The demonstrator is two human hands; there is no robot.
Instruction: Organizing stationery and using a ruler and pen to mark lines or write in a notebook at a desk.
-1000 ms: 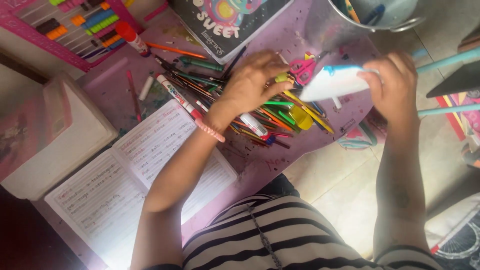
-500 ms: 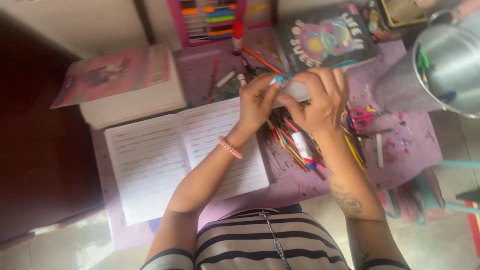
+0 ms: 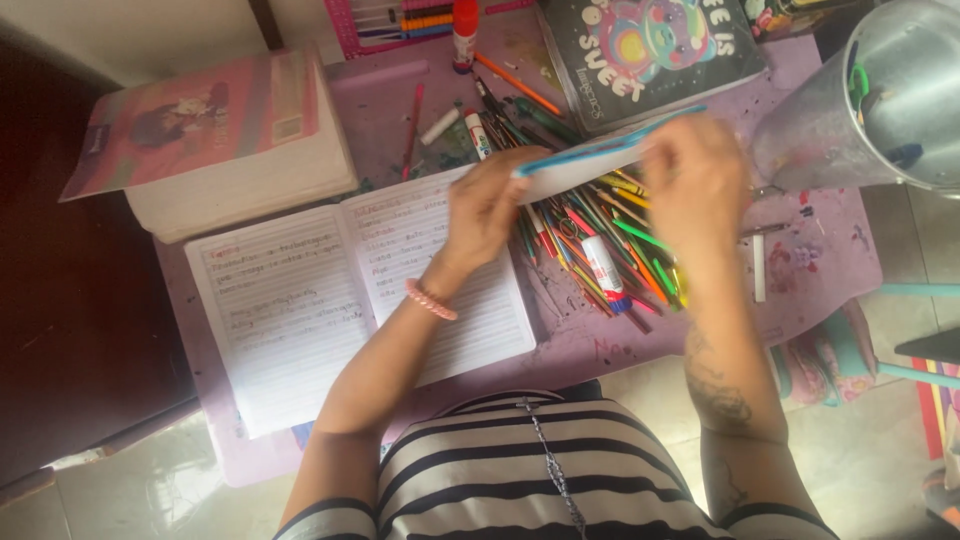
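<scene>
Both of my hands hold a flat white pouch with blue edges (image 3: pixel 585 160) above a pile of coloured pencils and markers (image 3: pixel 605 245) on a purple table (image 3: pixel 640 345). My left hand (image 3: pixel 485 210) grips the pouch's left end. My right hand (image 3: pixel 695 180) grips its right end. An open lined notebook (image 3: pixel 340 300) with handwriting lies just left of my left hand.
A thick book with a pink cover (image 3: pixel 215 150) sits at the back left. A dark illustrated notebook (image 3: pixel 640 55) lies at the back, beside a metal bucket (image 3: pixel 875 100) holding pens. A glue stick (image 3: pixel 464 30) and an abacus (image 3: pixel 395 20) are at the far edge.
The view swung left and settled. My right hand brought the pouch over the pencil pile, my left hand took its other end, and now both hands spread along it.
</scene>
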